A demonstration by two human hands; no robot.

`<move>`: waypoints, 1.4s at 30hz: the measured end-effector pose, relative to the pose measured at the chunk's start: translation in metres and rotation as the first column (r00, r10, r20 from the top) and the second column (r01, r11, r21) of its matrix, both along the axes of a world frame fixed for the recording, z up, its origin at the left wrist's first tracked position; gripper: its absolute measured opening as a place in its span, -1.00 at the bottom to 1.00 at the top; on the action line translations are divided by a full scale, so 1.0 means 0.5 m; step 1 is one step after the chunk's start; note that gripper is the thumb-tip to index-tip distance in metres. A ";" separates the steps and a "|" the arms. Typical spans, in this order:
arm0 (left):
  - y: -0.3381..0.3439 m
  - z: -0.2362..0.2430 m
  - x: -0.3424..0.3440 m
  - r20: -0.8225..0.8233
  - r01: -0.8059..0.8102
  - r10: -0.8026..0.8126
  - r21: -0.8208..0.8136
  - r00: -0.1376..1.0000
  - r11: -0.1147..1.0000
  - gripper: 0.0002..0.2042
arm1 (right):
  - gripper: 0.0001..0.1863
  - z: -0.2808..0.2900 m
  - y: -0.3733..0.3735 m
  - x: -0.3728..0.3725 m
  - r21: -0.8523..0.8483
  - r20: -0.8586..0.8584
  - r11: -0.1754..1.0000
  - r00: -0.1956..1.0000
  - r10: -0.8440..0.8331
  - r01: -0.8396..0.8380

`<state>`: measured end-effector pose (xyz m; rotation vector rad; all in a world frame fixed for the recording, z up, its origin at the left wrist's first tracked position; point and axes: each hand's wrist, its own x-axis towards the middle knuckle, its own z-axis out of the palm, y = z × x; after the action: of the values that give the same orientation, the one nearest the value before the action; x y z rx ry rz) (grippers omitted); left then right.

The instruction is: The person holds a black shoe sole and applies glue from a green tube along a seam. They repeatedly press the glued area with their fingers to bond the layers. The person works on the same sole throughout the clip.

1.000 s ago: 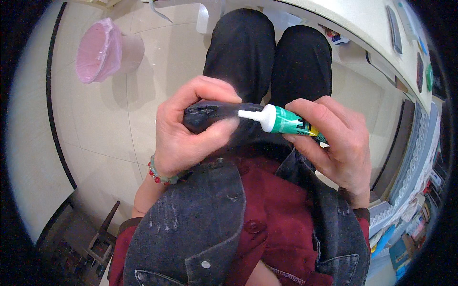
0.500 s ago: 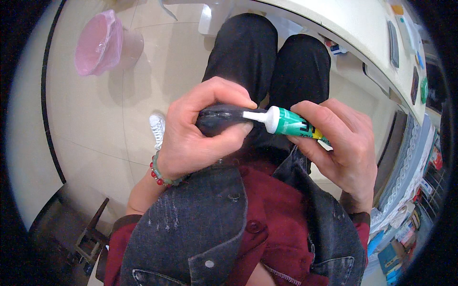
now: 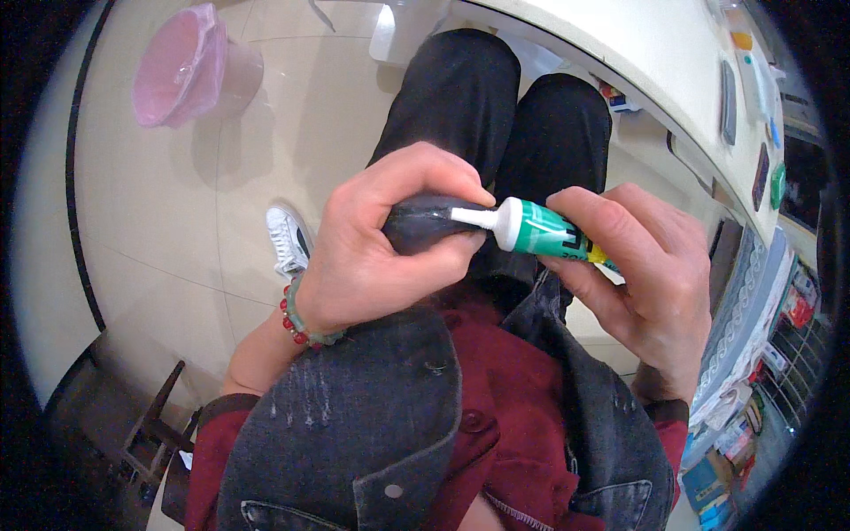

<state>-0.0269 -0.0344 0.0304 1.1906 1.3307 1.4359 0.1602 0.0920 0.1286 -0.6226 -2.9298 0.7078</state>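
My left hand [image 3: 376,257] is curled around a dark, smooth, rounded piece [image 3: 414,232] with a shiny line along its top. What kind of thing it is, I cannot make out, since the fingers cover much of it. From the other side, my right hand [image 3: 655,265] pinches a green and white glue tube [image 3: 544,232] between thumb and fingers, its rear end hidden in the grip. The tube's long white nozzle [image 3: 475,216] points left and its tip is at the shiny line, between my left thumb and forefinger. Both hands are above my lap.
A white desk [image 3: 655,40] curves along the far right, with small items near its edge. On the floor at the far left stands a pink lined bin [image 3: 239,80]. A dark chair [image 3: 106,403] is at lower left, and a wire rack [image 3: 792,372] with packages at right.
My left hand and the dark piece have shifted slightly right, closer to the tube. The nozzle tip stays at the shiny line, and both grips are kept.
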 end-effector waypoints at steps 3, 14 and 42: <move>0.004 0.001 0.000 -0.004 -0.010 0.010 0.017 1.000 1.000 -0.75 | -0.59 0.013 0.002 -0.007 0.010 0.021 1.000 1.000 0.018 -0.018; 0.006 0.015 0.004 0.017 -0.002 0.002 0.017 1.000 1.000 -0.76 | -0.54 0.081 0.017 -0.040 0.175 0.157 0.969 0.976 0.149 -0.176; 0.000 0.043 0.018 -0.021 -0.007 0.006 -0.060 1.000 0.998 -0.75 | -0.49 0.114 -0.003 -0.038 0.323 0.213 0.928 0.970 0.121 -0.186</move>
<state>-0.0180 -0.0342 0.0520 1.1659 1.3835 1.3825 0.1410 0.0904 0.1857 -0.4495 -3.1914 0.1401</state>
